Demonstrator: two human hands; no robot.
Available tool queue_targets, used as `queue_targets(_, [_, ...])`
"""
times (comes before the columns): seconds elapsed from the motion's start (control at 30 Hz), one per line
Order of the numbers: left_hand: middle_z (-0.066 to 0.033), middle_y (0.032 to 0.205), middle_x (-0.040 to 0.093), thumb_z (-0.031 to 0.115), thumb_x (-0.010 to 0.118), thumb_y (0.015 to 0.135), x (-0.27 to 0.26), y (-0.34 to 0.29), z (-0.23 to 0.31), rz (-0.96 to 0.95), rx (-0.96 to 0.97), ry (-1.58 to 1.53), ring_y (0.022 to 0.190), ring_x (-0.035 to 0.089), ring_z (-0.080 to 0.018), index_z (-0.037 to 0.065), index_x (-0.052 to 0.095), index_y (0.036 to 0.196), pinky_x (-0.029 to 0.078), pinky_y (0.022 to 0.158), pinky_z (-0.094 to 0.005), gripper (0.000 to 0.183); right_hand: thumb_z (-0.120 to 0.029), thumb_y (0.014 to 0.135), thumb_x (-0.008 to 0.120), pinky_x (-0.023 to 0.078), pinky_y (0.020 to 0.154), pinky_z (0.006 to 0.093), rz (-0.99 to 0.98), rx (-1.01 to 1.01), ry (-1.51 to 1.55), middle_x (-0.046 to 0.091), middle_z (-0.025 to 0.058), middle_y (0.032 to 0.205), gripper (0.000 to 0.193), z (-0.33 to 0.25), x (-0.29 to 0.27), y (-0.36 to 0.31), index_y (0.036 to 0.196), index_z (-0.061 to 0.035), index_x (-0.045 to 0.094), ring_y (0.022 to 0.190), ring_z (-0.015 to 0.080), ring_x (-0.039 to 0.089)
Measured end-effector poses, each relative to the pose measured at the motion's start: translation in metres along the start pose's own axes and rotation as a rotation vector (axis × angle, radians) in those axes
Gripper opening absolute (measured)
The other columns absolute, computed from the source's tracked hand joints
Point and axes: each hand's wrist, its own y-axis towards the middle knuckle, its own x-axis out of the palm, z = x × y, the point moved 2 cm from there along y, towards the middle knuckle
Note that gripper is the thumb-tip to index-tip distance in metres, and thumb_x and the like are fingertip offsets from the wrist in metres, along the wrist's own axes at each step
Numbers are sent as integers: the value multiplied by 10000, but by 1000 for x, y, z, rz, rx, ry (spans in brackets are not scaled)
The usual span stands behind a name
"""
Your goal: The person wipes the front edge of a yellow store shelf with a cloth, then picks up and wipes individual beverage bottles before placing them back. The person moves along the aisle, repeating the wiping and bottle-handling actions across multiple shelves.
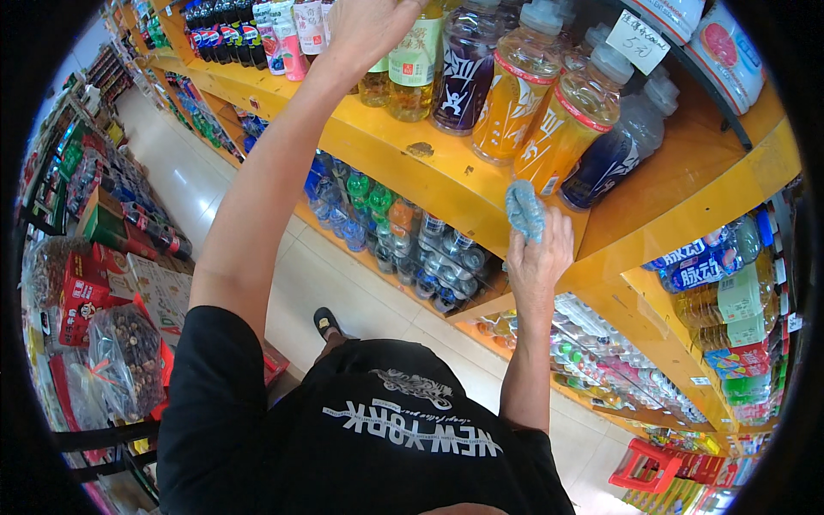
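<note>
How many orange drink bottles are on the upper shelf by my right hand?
2: one orange bottle nearest your cloth, the other just left, beside a dark bottle. More may hide behind them.

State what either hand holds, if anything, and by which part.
The right hand grips a crumpled pale-blue cloth by its lower end. The left hand's hold cannot be told: the frame cuts it off.

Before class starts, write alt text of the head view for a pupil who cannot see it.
A person's right hand holds a crumpled blue-grey cloth at the edge of a yellow shelf of bottled drinks, while the left hand reaches in front of bottles farther left. More bottles stand below.
</note>
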Motion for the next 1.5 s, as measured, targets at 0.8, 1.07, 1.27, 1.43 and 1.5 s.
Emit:
queue_targets(0.8, [-143, 824, 644, 247, 674, 822, -8, -19, 14, -61, -233, -402, 744, 638, -210, -8, 548, 1020, 498, 674, -337, 347, -15, 635, 672, 433, 759, 403, 5, 5, -17, 549, 127, 902, 426, 1, 1, 0, 1055, -18, 603, 831, 316, 534])
queue_targets(1.07, [-5, 797, 599, 198, 644, 888, 3, -40, -4, 79, -313, -750, 684, 537, -98, 37, 568, 941, 447, 648, -262, 186, -8, 651, 659, 433, 758, 397, 20, -15, 17, 571, 124, 930, 405, 2, 3, -1, 1052, -20, 605, 831, 306, 536])
queue_targets(1.27, [1, 817, 633, 168, 623, 898, -12, -52, -13, 269, -502, -901, 758, 557, -80, 48, 642, 889, 440, 673, -243, 121, -17, 673, 670, 430, 744, 391, 24, -15, -7, 569, 110, 917, 396, 1, 2, -1, 1065, -31, 610, 824, 295, 534])
queue_targets(1.43, [-23, 876, 654, 123, 597, 869, -33, -59, -27, 333, -440, -1068, 792, 586, -104, 28, 645, 944, 462, 750, -259, 130, -11, 707, 654, 436, 746, 387, 20, -11, -4, 578, 102, 915, 375, -4, 1, 3, 1079, -41, 618, 820, 297, 536])
queue_targets(1.5, [-36, 903, 658, 137, 596, 870, -41, -63, -19, 314, -503, -1170, 816, 592, -116, 23, 644, 952, 469, 766, -273, 149, -6, 689, 652, 430, 741, 385, 24, -24, -14, 575, 98, 923, 409, -2, 1, 2, 1095, -48, 617, 824, 296, 534])
